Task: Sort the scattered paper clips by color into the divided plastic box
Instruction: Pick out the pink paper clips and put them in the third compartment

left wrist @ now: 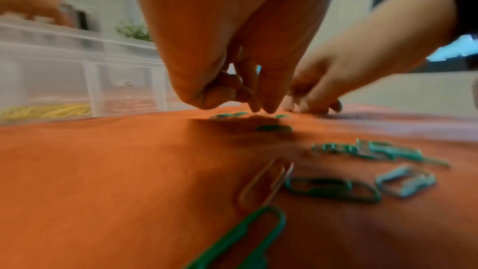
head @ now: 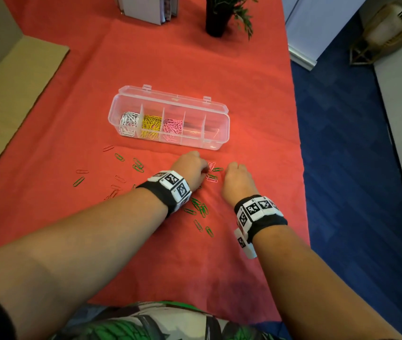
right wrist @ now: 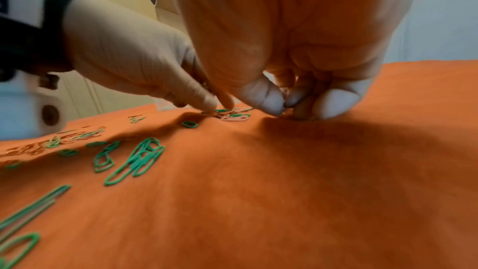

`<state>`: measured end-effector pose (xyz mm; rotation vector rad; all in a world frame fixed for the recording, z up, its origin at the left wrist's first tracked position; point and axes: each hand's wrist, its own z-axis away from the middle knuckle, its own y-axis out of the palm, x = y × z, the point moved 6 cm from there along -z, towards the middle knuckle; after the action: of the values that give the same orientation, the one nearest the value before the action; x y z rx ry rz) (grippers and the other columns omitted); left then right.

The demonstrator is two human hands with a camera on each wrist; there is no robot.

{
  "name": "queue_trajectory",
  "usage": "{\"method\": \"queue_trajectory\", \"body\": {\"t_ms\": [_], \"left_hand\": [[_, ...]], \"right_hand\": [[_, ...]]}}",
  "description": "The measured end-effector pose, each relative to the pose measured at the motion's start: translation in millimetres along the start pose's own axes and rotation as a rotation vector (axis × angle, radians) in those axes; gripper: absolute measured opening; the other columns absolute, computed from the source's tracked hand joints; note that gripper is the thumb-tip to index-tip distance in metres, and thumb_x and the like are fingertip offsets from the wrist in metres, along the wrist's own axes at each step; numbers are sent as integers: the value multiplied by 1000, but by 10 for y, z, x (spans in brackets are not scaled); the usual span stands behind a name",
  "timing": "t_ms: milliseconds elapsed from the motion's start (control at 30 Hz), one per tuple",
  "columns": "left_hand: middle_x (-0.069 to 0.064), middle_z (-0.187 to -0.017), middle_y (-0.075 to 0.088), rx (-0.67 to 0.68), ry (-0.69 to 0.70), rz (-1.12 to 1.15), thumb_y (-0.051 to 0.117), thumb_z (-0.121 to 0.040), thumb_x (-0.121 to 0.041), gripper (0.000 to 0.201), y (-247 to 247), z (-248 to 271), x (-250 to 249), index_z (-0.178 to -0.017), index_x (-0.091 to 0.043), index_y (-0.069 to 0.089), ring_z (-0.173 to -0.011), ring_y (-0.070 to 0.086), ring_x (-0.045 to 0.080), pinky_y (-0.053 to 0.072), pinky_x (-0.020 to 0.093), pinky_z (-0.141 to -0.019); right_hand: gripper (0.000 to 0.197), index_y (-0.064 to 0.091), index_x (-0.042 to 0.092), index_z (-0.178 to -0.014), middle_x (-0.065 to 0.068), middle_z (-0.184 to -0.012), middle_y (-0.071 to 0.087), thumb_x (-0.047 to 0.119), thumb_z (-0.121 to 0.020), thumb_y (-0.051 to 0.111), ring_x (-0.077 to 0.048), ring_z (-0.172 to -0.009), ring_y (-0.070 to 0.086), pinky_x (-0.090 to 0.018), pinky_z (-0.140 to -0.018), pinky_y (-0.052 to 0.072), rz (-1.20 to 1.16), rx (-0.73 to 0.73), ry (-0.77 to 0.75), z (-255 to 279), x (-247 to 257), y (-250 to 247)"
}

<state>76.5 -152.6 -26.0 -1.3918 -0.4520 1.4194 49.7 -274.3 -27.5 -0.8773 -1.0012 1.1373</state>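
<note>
A clear divided box (head: pixel 215 133) lies open on the red cloth, with white (head: pixel 128 123), yellow (head: pixel 150 126) and pink clips (head: pixel 172 126) in its three left compartments. Green clips (head: pixel 201 208) (right wrist: pixel 139 159) (left wrist: pixel 333 189) and red clips (head: pixel 115 187) lie scattered in front of it. My left hand (head: pixel 204 171) (left wrist: pixel 258 109) pinches at a pink clip in a small pink-and-green pile (head: pixel 211 177) (right wrist: pixel 234 118). Just right of that pile my right hand (head: pixel 231 168) (right wrist: pixel 287 105) presses its curled fingertips together on the cloth; no clip shows between them.
A black plant pot (head: pixel 217 20) and a stack of books (head: pixel 148 8) stand at the far end. Flat cardboard (head: pixel 11 82) lies along the left. The table's right edge drops to blue floor (head: pixel 342 143).
</note>
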Motion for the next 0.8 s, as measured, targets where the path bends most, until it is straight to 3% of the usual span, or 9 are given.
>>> {"method": "queue_trajectory", "body": {"t_ms": [67,133,233,333,400,500,567,700,800], "left_hand": [[16,-102,56,-2,44,-83,56,-83,-14,24,30,10,-14,-103,-9,66,-98,56,34,45,38,-86],[17,-101,56,-16,50,-121,54,-84,-13,19,57,23,0,-97,-3,63,-97,56,35,45,41,-86],[20,-103,55,-11,9,-112,49,-88,-14,22,97,29,64,-99,1,59,-99,55,37,44,42,-89],[18,-94,60,-15,-116,137,47,-89,-16,20,10,55,132,-88,-3,61,-88,56,33,42,36,-78],[9,-71,54,79,-284,579,43,-88,-13,22,-4,106,199,-68,-13,53,-62,48,24,38,30,-57],[4,-59,43,153,-506,1379,35,-77,-10,18,-31,245,214,-62,-16,45,-48,33,15,27,21,-46],[4,-58,53,203,-522,1578,34,-70,-11,18,-77,300,224,-65,-13,51,-45,42,14,36,19,-45],[4,-66,57,212,-519,1517,32,-78,-7,27,-111,281,208,-73,-10,58,-47,51,10,48,19,-47],[2,-64,52,88,-475,1056,54,-81,-16,13,-113,167,196,-70,-13,61,-50,45,13,40,20,-48]], "right_hand": [[26,51,-1,-111,-22,-118,50,6,-89,41,-38,-108,54,-41,-92,41,-37,57,25,9,-32,-15],[22,60,4,-100,-20,-106,58,8,-88,42,-32,-101,56,-37,-89,42,-238,108,128,-18,-119,-1],[21,50,17,-74,-6,-70,52,5,-84,37,-21,-61,49,-31,-56,42,-876,153,359,59,-132,33],[24,48,15,-77,-1,-64,45,-2,-86,34,-11,-52,38,-21,-46,31,-1338,221,451,181,-35,37],[20,51,15,-76,1,-63,42,4,-87,39,-10,-53,39,-22,-48,32,-1411,258,462,198,1,49],[17,52,18,-70,3,-64,46,9,-85,50,-13,-57,44,-25,-54,39,-971,213,319,80,5,64],[10,55,16,-74,-1,-72,53,12,-82,51,-19,-69,49,-26,-67,40,-504,122,141,42,80,51],[22,56,4,-97,-18,-103,55,14,-78,53,-36,-97,53,-41,-85,46,-149,-24,-46,100,193,140],[28,50,5,-109,-17,-112,51,19,-84,51,-37,-104,50,-44,-88,46,-16,-22,-73,146,205,174]]}}
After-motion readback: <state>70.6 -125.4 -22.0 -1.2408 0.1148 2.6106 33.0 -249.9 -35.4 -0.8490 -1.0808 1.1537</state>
